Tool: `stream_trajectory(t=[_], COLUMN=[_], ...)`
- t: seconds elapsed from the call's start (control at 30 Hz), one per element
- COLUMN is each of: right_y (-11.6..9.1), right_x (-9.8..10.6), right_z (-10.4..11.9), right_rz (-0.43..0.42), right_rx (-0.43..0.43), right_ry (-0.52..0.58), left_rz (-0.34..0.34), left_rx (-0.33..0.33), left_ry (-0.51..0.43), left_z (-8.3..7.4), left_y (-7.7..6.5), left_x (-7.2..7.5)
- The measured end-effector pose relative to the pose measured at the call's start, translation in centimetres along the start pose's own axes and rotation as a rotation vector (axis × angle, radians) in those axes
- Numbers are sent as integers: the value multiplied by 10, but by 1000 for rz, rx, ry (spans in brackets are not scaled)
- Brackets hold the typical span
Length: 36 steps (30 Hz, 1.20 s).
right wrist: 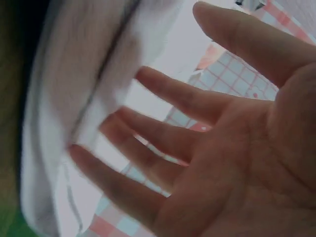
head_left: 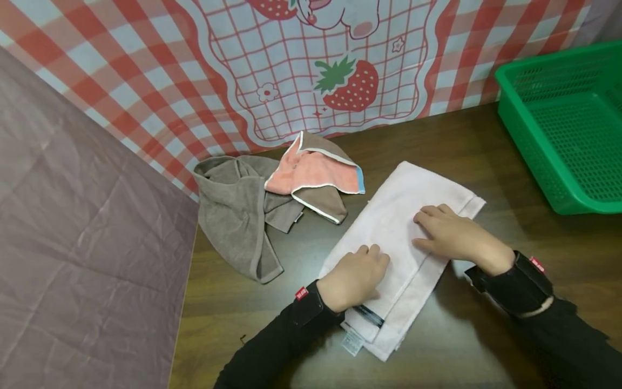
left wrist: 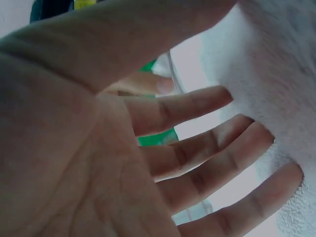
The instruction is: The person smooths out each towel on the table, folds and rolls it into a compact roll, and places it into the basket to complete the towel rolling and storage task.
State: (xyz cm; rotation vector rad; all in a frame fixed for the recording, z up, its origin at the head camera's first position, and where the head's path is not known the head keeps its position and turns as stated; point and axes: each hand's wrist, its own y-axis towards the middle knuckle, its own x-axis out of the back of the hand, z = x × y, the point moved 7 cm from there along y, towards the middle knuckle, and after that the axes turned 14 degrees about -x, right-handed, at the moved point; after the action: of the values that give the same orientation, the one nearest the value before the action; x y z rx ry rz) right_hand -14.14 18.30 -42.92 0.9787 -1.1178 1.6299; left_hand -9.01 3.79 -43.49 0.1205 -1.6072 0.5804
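Note:
A pale pink towel (head_left: 396, 216), folded into a long rectangle, lies flat and slanted on the wooden table. At its near end a white label and a dark strip show. My left hand (head_left: 353, 275) rests on the towel's lower left part; in the left wrist view its spread fingers (left wrist: 217, 163) touch the cloth with their tips. Farther up, my right hand (head_left: 449, 232) lies on the towel near its right edge, and in the right wrist view the fingers (right wrist: 143, 133) are spread with tips against the fabric. Neither hand grips anything.
A crumpled grey-brown towel (head_left: 228, 216) lies at the left, partly under a smaller coral and brown cloth (head_left: 316, 170) with white edging. On the right stands a green plastic basket (head_left: 534, 140). A red-checked strawberry cloth (head_left: 340, 124) hangs behind; a mauve cloth (head_left: 87, 243) covers the left side.

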Motion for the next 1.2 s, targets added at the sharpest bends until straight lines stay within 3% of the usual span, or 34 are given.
stream_trajectory(t=[0.23, 0.43, 0.67, 0.87, 0.97, 1.03, 1.13, 1.2], right_y=[12, 20, 24, 22, 22, 23, 29, 36], right_x=[0, 2, 5, 2, 3, 4, 11, 18], right_z=[6, 8, 8, 5, -1, -5, -13, -19], right_rz=[-84, -65, -33, -32, -30, -41, -85, -138], right_rx=[84, 153, 167, 187, 210, 240, 283, 299], right_ry=[-22, 62, 127, 164, 207, 247, 335, 392], left_rz=[-7, -21, -38, -56, -49, -38, -70, -146], left_rx=[-57, -96, -163, -181, -212, -261, -318, -311], left_ry=[44, 15, 39, 28, -1, -75, -264, -393], left_z=[-23, -34, -47, -53, -50, -43, -19, 6], left_y=[13, 21, 32, 38, 41, 45, 50, 53], left_x=[1, 7, 9, 9, 9, 11, 20, 30])
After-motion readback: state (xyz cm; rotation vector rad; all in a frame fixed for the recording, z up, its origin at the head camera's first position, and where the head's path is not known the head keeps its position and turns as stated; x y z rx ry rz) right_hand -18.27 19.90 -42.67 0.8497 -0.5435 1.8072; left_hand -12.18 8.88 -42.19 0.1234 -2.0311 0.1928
